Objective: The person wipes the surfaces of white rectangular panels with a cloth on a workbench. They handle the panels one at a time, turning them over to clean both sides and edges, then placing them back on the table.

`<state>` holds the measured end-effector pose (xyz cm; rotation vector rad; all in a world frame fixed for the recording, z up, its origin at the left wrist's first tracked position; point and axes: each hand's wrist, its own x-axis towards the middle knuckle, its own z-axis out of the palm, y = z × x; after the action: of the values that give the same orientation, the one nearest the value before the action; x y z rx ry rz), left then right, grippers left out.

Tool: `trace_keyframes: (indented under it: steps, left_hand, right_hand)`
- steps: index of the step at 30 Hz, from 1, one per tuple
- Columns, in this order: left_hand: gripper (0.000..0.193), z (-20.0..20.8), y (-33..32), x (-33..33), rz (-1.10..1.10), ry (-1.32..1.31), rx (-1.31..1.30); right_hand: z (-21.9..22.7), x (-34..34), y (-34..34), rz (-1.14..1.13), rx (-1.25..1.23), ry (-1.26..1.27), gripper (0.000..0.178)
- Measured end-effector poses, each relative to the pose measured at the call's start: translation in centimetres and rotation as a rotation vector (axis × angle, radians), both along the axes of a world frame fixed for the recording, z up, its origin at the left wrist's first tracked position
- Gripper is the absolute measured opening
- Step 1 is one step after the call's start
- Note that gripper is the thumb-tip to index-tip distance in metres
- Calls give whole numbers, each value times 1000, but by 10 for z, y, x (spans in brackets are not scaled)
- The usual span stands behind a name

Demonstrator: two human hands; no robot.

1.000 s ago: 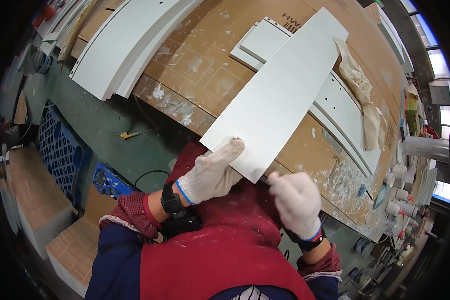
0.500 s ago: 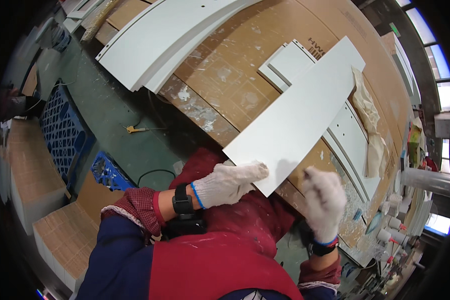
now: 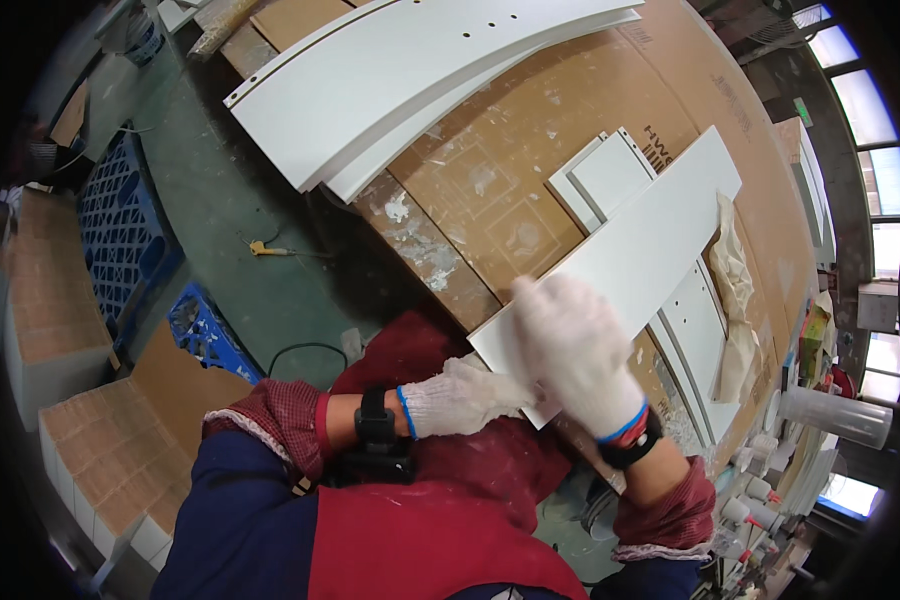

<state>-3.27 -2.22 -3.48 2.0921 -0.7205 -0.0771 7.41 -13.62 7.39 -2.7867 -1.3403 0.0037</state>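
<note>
A long white board (image 3: 660, 240) lies slantwise over the cardboard-covered workbench, its near end toward my body. My left hand (image 3: 465, 397), in a white knit glove, grips that near end, thumb on or by the edge and the other fingers partly hidden. My right hand (image 3: 575, 345), gloved too, is curled above the board near the same end, slightly smeared by motion. Anything inside its fingers is hidden, and I cannot tell whether it touches the board. Under the board's far part sits a smaller white panel (image 3: 610, 175); another white panel with holes (image 3: 698, 325) lies to its right.
Large curved white panels (image 3: 370, 90) rest on the bench (image 3: 470, 200) at the far left. Crumpled beige paper (image 3: 735, 290) lies right of the board. Blue plastic pallets (image 3: 125, 230) and stacked boards (image 3: 120, 430) stand at left. Bottles and a clear cylinder (image 3: 835, 417) crowd the right.
My right hand has moved left from beside the board to above its near end. The board and my left hand sit slightly lower in view, and the view has shifted.
</note>
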Motion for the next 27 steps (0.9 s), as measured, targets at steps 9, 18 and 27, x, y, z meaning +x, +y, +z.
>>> trace_keyframes:
  steps: [9, 18, 27]
  left_hand:
    - [33, 6, 10, 5, 54, 1027, -827]
    - [61, 42, 68, 2, 479, 1203, -1319]
    - [52, 36, 74, -9, 729, 1191, -1165]
  right_hand:
    - [29, 5, -10, 127, 126, 526, 29]
    - [7, 105, -66, -385, 320, 347, 13]
    - [-1, 154, -72, -272, 175, 415, 18]
